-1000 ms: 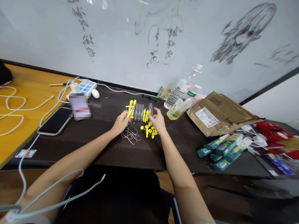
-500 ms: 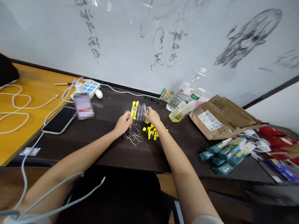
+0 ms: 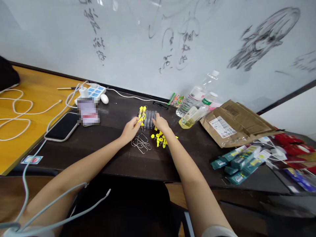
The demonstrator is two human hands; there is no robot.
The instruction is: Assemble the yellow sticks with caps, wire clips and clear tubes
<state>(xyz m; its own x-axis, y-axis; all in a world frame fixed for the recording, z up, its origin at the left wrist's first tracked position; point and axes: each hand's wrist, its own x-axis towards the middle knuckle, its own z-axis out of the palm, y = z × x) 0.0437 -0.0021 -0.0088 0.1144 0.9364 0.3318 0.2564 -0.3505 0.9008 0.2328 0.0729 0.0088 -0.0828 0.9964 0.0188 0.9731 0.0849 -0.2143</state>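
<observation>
My left hand point(image 3: 130, 129) is closed at the lower end of a yellow-ended piece point(image 3: 142, 115), which lies beside a row of clear plastic tubes point(image 3: 149, 119). Thumb and forefinger pinch the yellow end; the other fingers are curled. My right hand point(image 3: 161, 124) is closed at the right edge of the tube row, thumb and fingers against the outermost tube. Below my left hand lie several loose bent metal hooks point(image 3: 141, 144). Small yellow plastic clips point(image 3: 161, 140) are heaped below my right hand, partly covered by the wrist.
Behind to the right lean plastic bottles point(image 3: 191, 117), with a snack packet point(image 3: 175, 100) near them. Further right are a brown parcel bag point(image 3: 222, 128) and green boxes point(image 3: 243, 164). A phone point(image 3: 63, 127), a mouse point(image 3: 104, 98) and a power strip point(image 3: 97, 92) lie left.
My right fingertips have shifted slightly against the right end of the tube row. My left hand keeps its pinch nearly in place. The loose hooks and heaped clips look unmoved.
</observation>
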